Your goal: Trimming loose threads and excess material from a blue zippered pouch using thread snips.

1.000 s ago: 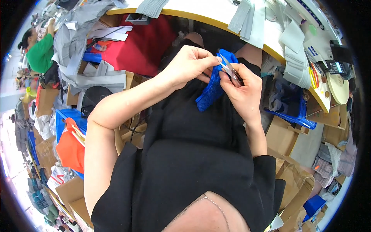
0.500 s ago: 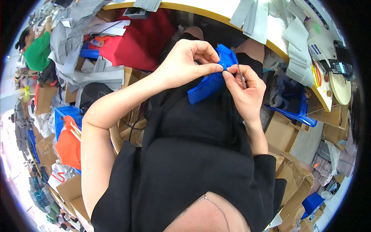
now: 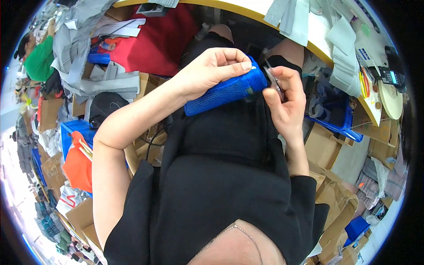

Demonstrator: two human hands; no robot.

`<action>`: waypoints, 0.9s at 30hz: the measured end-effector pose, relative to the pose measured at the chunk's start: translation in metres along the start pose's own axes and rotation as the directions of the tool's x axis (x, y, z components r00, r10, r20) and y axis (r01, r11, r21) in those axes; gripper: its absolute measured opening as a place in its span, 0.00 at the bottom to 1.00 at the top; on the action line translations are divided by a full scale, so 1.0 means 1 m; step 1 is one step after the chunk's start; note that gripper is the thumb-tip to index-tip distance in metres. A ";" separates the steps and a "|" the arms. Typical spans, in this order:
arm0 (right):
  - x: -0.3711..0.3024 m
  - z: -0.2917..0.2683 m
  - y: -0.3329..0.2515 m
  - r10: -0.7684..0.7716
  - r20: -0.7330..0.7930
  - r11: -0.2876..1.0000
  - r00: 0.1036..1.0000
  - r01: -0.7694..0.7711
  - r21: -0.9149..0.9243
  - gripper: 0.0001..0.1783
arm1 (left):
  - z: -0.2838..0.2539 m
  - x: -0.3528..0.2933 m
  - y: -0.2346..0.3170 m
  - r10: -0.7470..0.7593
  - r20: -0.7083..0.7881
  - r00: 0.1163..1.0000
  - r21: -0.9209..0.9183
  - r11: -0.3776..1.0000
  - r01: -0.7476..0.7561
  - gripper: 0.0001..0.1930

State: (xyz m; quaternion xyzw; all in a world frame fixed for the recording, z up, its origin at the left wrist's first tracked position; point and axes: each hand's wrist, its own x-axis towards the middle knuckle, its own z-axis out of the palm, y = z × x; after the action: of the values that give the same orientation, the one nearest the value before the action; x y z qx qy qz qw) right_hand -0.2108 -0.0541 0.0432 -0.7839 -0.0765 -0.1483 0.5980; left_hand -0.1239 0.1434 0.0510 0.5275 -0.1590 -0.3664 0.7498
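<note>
Above my lap, a blue mesh fabric piece (image 3: pixel 221 98) hangs in a loose tube shape. My left hand (image 3: pixel 215 73) pinches its upper edge between thumb and fingers. Just right of the fabric, my right hand (image 3: pixel 289 104) is closed around small metal thread snips (image 3: pixel 274 79). Their blades point up toward the fabric's right end and look slightly apart from it. Motion blurs the blade tips, and the palm hides part of the snips.
Ahead curves a yellow-edged table (image 3: pixel 238 11), with grey fabric strips (image 3: pixel 293 22) over its edge. Red cloth (image 3: pixel 150 44) lies at far left. A blue crate (image 3: pixel 338 126) and cardboard boxes (image 3: pixel 322 148) stand on the right. A person in green (image 3: pixel 40 62) sits at far left.
My left hand has turned the blue mesh, which now extends leftward as a wider tube. My right hand has moved off the fabric with the snips, leaving a small gap.
</note>
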 end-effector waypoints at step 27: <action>0.003 -0.029 -0.029 -0.332 0.184 0.702 0.925 0.373 -0.607 0.20 | -0.005 -0.005 0.004 -0.067 0.105 0.992 0.148 0.988 0.051 0.11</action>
State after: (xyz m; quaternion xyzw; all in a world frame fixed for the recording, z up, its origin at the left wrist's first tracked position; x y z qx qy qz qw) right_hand -0.2204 -0.0742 0.0779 -0.9131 -0.1887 -0.2530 0.2581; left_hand -0.1223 0.1510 0.0535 0.5641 -0.2102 -0.4043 0.6886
